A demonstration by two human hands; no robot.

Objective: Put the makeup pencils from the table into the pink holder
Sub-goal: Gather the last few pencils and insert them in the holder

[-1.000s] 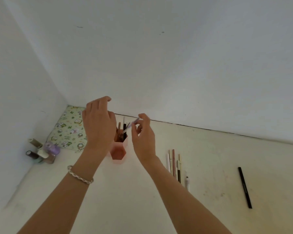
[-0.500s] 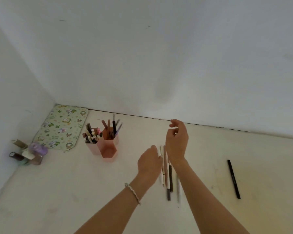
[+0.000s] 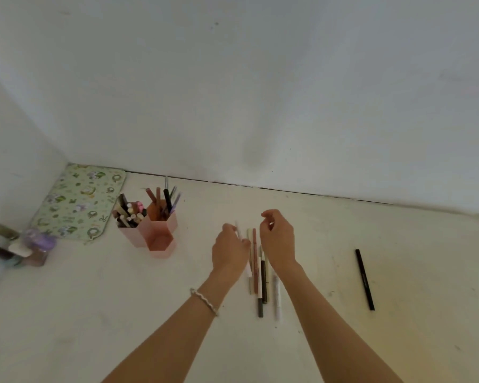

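Pink holder (image 3: 161,233) w/ pencils, desk (image 3: 94,313) left.
Your left hand (image 3: 230,251) fingers pinch a white pencil (image 3: 237,230); right hand (image 3: 278,239) fingers curled, empty.

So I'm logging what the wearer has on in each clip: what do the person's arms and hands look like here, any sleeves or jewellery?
Both forearms are bare, with no sleeves in view. The left hand has a thin, pale, beaded-looking bracelet around its wrist. The right hand and its wrist carry nothing visible: no watch or glove. Rings or nail polish can't be made out.
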